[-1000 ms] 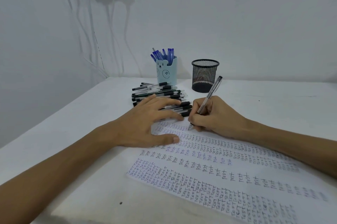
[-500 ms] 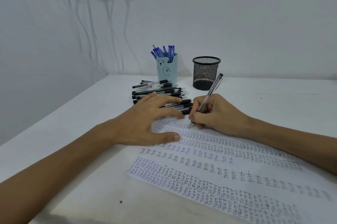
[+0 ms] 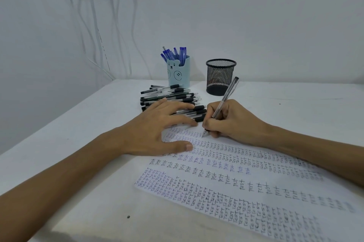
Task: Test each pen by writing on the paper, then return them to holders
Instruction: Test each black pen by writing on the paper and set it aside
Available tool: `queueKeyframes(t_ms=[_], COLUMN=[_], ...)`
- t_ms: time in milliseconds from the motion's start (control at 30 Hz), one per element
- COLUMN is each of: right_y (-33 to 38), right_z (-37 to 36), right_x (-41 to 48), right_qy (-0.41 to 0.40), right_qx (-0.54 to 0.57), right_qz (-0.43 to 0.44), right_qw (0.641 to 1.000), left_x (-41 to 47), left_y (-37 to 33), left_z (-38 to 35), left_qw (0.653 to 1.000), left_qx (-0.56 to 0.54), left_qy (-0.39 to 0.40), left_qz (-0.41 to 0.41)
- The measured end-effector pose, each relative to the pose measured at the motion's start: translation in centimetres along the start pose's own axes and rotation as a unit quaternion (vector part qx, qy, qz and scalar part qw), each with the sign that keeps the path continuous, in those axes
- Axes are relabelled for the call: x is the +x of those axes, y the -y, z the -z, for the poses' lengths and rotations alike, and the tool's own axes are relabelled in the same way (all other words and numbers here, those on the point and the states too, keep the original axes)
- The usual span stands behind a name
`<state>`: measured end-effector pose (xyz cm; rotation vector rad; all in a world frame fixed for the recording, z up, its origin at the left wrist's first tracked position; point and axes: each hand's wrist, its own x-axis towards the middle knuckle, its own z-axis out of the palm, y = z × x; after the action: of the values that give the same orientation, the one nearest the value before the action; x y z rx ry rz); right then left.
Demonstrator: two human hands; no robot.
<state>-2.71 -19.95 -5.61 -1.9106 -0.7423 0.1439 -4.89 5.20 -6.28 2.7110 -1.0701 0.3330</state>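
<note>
My right hand (image 3: 234, 121) grips a clear pen with a black cap end (image 3: 226, 96), its tip touching the far left corner of the white paper (image 3: 226, 188), which is covered with rows of the word TEST. My left hand (image 3: 157, 129) lies flat with spread fingers, its thumb pressing the paper's corner and its fingers resting on a pile of several black pens (image 3: 169, 96). Behind the pile stands a light blue bear holder (image 3: 178, 73) with several blue pens (image 3: 174, 53). A black mesh holder (image 3: 220, 77) stands to its right.
The white table (image 3: 305, 107) meets white walls at the back and left. Cables (image 3: 116, 25) hang down the wall from chargers at the top left. A small dark speck (image 3: 128, 217) lies on the table near me.
Both hands stay in place. The pen's tip has shifted only slightly on the paper as it writes.
</note>
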Motion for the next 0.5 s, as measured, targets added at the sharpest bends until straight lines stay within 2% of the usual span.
queueKeyframes(t_ms=[500], right_y=[0.17], right_z=[0.02], right_x=[0.00], right_qy=[-0.002], right_qx=[-0.024], right_qz=[0.006], right_qw=[1.000], left_x=[0.02], left_y=[-0.13], left_z=[0.10], left_qw=[1.000], left_qx=[-0.001], left_qy=[0.004], left_qz=[-0.001])
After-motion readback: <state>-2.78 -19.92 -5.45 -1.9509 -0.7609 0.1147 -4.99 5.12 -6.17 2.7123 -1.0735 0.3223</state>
